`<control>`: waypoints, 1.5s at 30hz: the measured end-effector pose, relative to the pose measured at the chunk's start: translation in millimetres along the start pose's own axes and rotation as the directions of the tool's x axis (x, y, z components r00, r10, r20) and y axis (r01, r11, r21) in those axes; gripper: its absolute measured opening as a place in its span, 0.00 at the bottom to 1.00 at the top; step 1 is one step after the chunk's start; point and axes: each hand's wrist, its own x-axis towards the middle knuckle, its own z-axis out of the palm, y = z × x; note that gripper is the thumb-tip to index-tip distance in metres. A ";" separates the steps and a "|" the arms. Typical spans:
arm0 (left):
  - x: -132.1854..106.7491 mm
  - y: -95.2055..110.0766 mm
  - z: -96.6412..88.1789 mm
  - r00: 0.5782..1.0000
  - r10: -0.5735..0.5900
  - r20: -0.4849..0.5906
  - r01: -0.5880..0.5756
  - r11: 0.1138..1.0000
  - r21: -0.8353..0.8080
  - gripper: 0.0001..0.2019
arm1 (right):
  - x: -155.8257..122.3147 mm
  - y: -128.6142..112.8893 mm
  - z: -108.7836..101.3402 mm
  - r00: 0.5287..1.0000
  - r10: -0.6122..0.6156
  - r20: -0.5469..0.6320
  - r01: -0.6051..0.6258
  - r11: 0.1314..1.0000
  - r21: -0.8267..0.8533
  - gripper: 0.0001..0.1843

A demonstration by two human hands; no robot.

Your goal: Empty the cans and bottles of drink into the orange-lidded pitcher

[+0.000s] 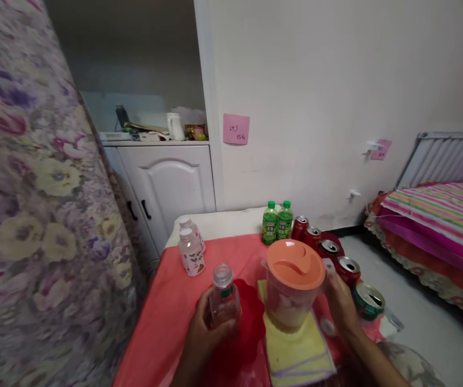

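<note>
My left hand (pixel 204 329) is wrapped round a small clear bottle (pixel 223 294) with no cap, held upright over the red tablecloth (pixel 166 312). My right hand (pixel 342 307) grips the handle side of a clear pitcher (pixel 291 301) with an orange lid (pixel 294 264). The pitcher holds a pale liquid and stands on a yellow cloth (pixel 296 352). Two capped pinkish bottles (pixel 191 250) stand further back on the left.
Two green bottles (pixel 277 222) and several red cans (pixel 328 248) line the table's far and right side, with a green can (pixel 369 300) at the right edge. A floral curtain (pixel 33 215) hangs left, a white cabinet (pixel 166 183) behind, a bed (pixel 441 220) right.
</note>
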 end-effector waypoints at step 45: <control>-133.0 42.7 61.5 0.980 0.017 -0.198 0.002 0.995 0.097 0.41 | -63.9 -28.1 -42.1 0.848 0.011 0.530 0.059 0.992 -0.115 0.20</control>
